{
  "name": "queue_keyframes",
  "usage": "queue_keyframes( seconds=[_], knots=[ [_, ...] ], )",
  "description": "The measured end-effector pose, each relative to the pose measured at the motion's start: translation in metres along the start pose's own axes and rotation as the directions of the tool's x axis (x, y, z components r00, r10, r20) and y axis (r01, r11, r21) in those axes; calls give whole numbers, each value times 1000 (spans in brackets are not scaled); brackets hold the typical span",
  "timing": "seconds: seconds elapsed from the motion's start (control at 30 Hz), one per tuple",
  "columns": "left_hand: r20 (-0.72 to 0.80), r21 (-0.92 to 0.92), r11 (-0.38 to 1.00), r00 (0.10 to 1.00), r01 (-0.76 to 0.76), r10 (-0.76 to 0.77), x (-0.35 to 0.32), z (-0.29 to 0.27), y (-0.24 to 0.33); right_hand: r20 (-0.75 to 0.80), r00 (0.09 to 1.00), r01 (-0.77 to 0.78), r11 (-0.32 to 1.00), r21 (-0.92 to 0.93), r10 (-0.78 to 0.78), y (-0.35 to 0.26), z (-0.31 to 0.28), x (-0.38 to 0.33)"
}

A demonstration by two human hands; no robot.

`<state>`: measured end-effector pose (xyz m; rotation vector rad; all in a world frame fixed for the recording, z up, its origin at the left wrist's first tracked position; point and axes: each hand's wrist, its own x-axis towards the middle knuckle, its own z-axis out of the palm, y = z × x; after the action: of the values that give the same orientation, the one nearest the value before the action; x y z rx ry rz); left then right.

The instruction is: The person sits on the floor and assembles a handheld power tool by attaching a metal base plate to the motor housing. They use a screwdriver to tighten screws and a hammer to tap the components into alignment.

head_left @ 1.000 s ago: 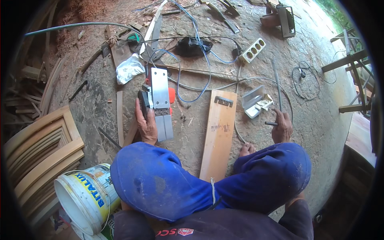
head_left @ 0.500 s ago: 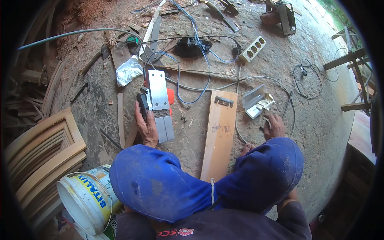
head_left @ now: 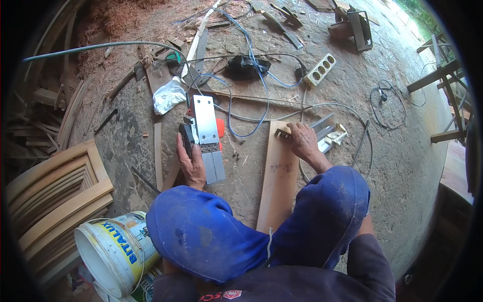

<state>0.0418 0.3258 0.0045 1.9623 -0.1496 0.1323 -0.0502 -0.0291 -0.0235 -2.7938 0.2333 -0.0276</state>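
Note:
An electric planer (head_left: 205, 118) lies with its flat metal sole up, left of the middle. My left hand (head_left: 192, 168) grips its black side, thumb and fingers on either side of that part. Between my legs a pale wooden board (head_left: 279, 176) stretches away from me. Near its far end lies a dark notched metal piece (head_left: 283, 134). My right hand (head_left: 307, 144) is over the right end of this piece, fingers curled down onto it. The fingertips are partly hidden. Just beyond that hand, a clear plastic case (head_left: 325, 127) stands open beside crumpled cream wrapping (head_left: 337, 135).
Cables (head_left: 236, 117) cross the floor toward a white power strip (head_left: 320, 69). A white plastic bag (head_left: 168, 95) lies beyond the planer. Stacked wooden frames (head_left: 75, 186) and a white bucket (head_left: 113, 254) are at my left. A dark wooden stand (head_left: 443, 80) is at far right.
My right hand has moved left from beside the plastic case onto the notched metal piece on the board. My left hand stays on the planer. The view has shifted slightly.

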Motion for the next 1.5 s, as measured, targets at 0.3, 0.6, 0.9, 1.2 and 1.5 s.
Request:
queue_keyframes(
  seconds=[0.3, 0.6, 0.9, 1.2, 1.5],
  knots=[
    [4, -19, 1000, 1000, -23, 23, 0, 5, 5, 489, 872, -487, 159, 859, 28, -13, -51, -14],
    [99, 344, 927, 976, 149, -194, 10, -6, 38, 511, 860, -486, 313, 816, 2, -41, -123, 2],
    [186, 369, 925, 968, 90, -168, 10, -20, 21, 673, 740, -616, 394, 681, -7, -38, -82, -2],
    [214, 316, 936, 950, 154, -229, 11, -14, 33, 613, 785, -568, 296, 768, -85, -18, -65, -19],
    [206, 80, 972, 951, 220, -233, 21, 1, 23, 638, 766, -379, 743, 552, -83, -32, -96, 31]
  ],
)
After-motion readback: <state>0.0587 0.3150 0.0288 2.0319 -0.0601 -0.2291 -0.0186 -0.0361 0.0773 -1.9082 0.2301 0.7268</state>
